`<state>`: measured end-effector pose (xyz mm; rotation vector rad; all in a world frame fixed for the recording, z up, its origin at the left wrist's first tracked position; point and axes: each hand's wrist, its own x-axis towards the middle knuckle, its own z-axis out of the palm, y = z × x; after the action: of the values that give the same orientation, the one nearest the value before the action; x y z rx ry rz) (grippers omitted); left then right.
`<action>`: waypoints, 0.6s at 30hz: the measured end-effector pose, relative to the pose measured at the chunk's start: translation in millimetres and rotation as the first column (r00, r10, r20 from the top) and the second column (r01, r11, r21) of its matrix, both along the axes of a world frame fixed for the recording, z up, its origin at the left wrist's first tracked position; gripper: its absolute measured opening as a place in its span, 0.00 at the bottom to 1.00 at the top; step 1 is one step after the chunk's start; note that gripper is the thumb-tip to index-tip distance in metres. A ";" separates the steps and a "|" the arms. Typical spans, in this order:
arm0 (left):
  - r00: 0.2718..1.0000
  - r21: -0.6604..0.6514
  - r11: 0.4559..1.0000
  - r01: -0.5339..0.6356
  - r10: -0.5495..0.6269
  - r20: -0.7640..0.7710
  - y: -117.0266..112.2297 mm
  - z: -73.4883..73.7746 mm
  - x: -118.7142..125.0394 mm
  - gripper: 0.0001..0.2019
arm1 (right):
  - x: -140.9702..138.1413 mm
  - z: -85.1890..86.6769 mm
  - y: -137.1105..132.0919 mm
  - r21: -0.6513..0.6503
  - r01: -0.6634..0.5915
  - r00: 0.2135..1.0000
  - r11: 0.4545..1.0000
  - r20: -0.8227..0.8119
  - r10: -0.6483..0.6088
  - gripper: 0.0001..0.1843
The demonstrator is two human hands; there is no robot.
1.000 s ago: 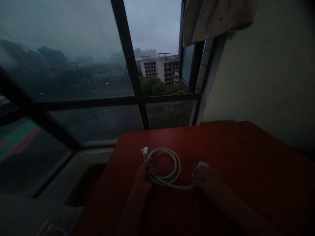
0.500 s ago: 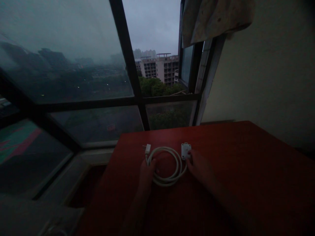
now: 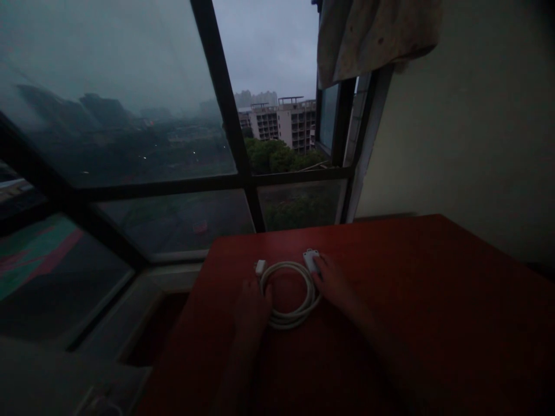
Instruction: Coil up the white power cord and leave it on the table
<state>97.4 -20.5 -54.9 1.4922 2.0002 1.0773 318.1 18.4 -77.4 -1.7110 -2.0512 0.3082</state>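
Observation:
A white power cord (image 3: pixel 289 319) lies coiled in a ring on the reddish-brown table (image 3: pixel 390 248). Its plug (image 3: pixel 261 267) sticks out at the ring's upper left, prongs to the left. My left hand (image 3: pixel 254 303) grips the coil's left side, thumb inside the ring. At the ring's upper right is a white power strip (image 3: pixel 311 261), a small block joined to the cord. My right hand (image 3: pixel 332 282) has its fingers closed on the block's right side and hides part of it.
Dark window frames (image 3: pixel 173 186) run along the left and far side beyond the table. A cloth (image 3: pixel 377 40) hangs at the upper right, by the open window pane. A pale wall (image 3: pixel 446 133) stands to the right. The room is dim.
My right hand has moved left with the power strip, which is now tilted and closer to the coil. My left hand has shifted slightly left and stays on the cord.

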 end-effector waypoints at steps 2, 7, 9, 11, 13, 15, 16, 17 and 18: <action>0.997 -0.025 1.000 -0.005 0.003 -0.074 -2.6 4.6 -1.6 0.11 | -4.3 -1.6 0.1 -0.009 -0.009 1.000 1.000 -0.007 0.009 0.25; 0.952 -0.189 0.981 -0.049 -0.011 -0.306 -13.0 15.2 -10.0 0.15 | -18.8 -5.1 -7.8 -0.057 0.088 0.995 0.994 0.054 -0.085 0.36; 0.904 -0.288 0.957 -0.025 -0.101 -0.415 -17.4 17.3 -11.0 0.15 | -23.7 -5.0 -10.8 -0.068 0.119 0.990 0.991 0.086 -0.113 0.37; 0.846 -0.360 0.933 0.028 -0.213 -0.488 -20.5 17.8 -8.2 0.14 | -26.7 -3.9 -12.7 -0.078 0.139 0.985 0.987 0.112 -0.130 0.37; 0.808 -0.407 0.912 0.043 -0.271 -0.522 -21.8 17.6 -1.8 0.13 | -27.5 -3.0 -13.6 -0.082 0.133 0.984 0.988 0.131 -0.122 0.38; 0.802 -0.441 0.897 0.019 -0.277 -0.529 -21.5 17.3 5.6 0.12 | -26.6 -3.0 -13.7 -0.074 0.110 0.985 0.991 0.139 -0.099 0.38; 0.803 -0.447 0.895 0.006 -0.270 -0.531 -20.9 17.1 8.8 0.13 | -25.8 -3.4 -13.5 -0.067 0.097 0.987 0.993 0.137 -0.087 0.38; 0.806 -0.447 0.894 0.000 -0.265 -0.530 -20.2 17.0 11.0 0.14 | -24.9 -4.1 -13.2 -0.061 0.084 0.989 0.995 0.131 -0.075 0.38; 0.809 -0.444 0.896 0.007 -0.266 -0.524 -19.5 16.9 12.2 0.15 | -24.0 -4.9 -12.8 -0.054 0.070 0.991 0.996 0.121 -0.063 0.38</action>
<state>109.6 -39.9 -38.1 1.8113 2.2558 0.0793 294.1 5.7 -82.3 -1.8705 -2.0822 0.2520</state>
